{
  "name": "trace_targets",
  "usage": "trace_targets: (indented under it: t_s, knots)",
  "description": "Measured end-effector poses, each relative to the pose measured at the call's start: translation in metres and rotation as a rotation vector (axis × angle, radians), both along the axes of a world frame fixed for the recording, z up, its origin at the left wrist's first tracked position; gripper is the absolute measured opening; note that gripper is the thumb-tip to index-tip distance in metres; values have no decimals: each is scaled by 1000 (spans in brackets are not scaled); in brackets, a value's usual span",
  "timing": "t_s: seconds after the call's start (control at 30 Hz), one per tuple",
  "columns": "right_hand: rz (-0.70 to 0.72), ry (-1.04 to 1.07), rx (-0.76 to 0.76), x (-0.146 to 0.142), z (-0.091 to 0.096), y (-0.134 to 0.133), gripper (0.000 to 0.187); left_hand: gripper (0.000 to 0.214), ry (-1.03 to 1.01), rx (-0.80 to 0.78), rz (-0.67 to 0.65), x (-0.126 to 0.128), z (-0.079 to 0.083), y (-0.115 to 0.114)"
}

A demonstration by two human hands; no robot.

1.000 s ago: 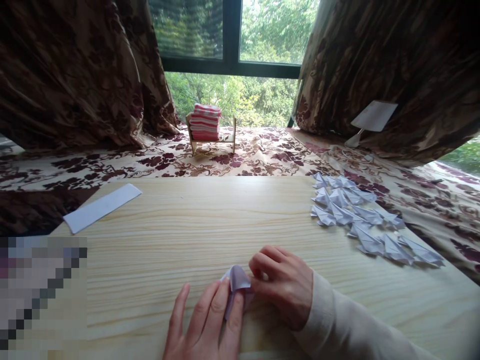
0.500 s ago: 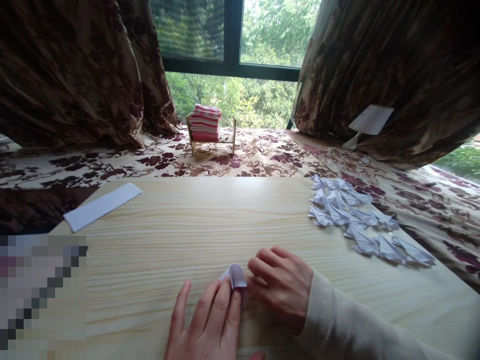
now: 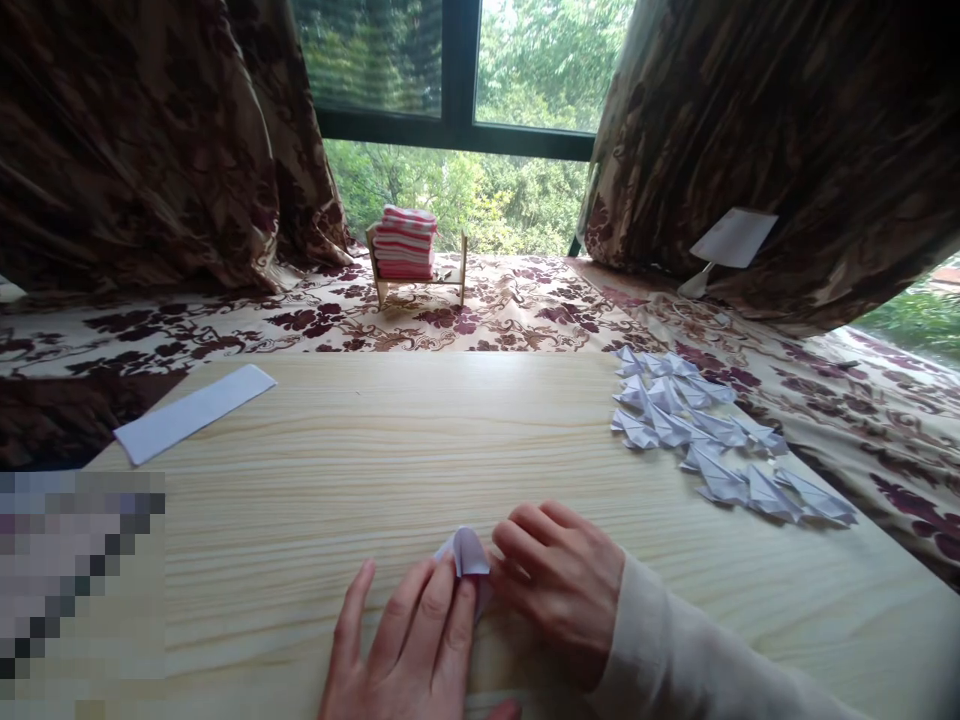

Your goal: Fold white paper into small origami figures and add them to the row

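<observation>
A small piece of folded white paper (image 3: 471, 553) lies on the wooden tabletop, one part of it curled up. My left hand (image 3: 409, 635) rests flat with its fingers stretched out, the fingertips pressing on the paper's near part. My right hand (image 3: 559, 585) is closed, fingers curled and pinching at the paper's right edge; the fingertips are partly hidden. Several folded white paper pieces (image 3: 667, 400) with pointed corners stand in rows at the right side of the table.
A stack of white paper strips (image 3: 196, 412) lies at the table's left edge. Beyond the wooden table (image 3: 420, 400), a small stand holds red-and-white folded cloths (image 3: 405, 243) on the patterned fabric. A white lamp (image 3: 733, 238) stands at the back right. The lower left corner is pixelated.
The view has shifted slightly to the right. My hands keep nearly the same pose on the paper, with my right hand a touch lower.
</observation>
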State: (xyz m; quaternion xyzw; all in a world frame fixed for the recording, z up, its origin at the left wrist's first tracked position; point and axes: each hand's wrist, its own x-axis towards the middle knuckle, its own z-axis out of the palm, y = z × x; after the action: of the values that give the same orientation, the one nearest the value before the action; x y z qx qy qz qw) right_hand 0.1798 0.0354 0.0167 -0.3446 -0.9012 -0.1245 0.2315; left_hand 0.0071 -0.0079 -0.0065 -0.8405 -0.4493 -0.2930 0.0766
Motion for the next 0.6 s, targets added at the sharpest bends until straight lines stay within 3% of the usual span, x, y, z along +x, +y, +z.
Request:
trace_targets:
  t_s: [0.17, 0.4, 0.6]
  knots:
    - [-14, 63, 69, -2, -1, 6, 19, 52, 12, -12, 0, -1, 2, -1]
    - [-5, 43, -10, -2, 9, -8, 18, 49, -12, -28, -13, 0, 8, -1]
    - [24, 74, 25, -3, -4, 6, 17, 50, 12, -17, -14, -1, 7, -1]
